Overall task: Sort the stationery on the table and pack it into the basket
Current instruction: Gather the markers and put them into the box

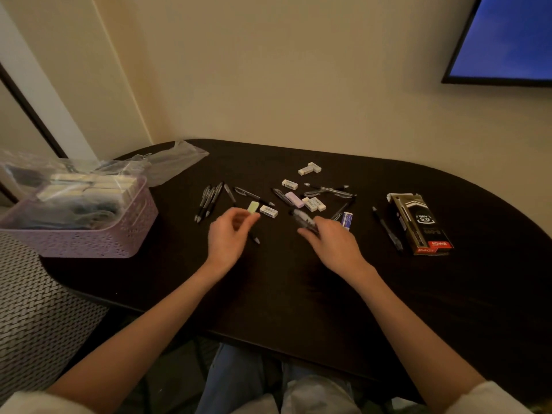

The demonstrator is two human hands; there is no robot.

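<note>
Starting at the fingers: the right hand (331, 243) has its fingers curled round a clear-and-black pen (304, 220) just right of the frame's middle, though it's a bit blurred. The left hand (228, 236) sits beside it with fingers loosely curled; a black pen (255, 239) pokes out from under it, and I can't tell if the hand is actually pinching that pen or just hovering over it.

Right past the fingertips lies a pale green eraser (253, 207), smooth and blocky, next to a white sleeved eraser (268, 211). A lilac eraser (294, 199) and more white ones sit further up, mixed with scattered slim plastic pens. A neat bunch of black pens (209, 201) lies left of centre. A small blue-and-white eraser (347, 219) sits near the right hand.

Over on the right is a glossy black cardboard pen box (419, 224) with red at one end, and a lone pen (386, 228) just beside it.

It's all on a dark, matte, rounded table (298, 294) against a plain cream wall, with a blue screen (507, 37) at the upper right. Middle left is the basket (89, 234), lilac plastic with a lacy cut-out pattern, holding crinkly clear bags (74, 180) of what look like erasers and pens. A woven-textured seat (35, 309) is at lower left.
</note>
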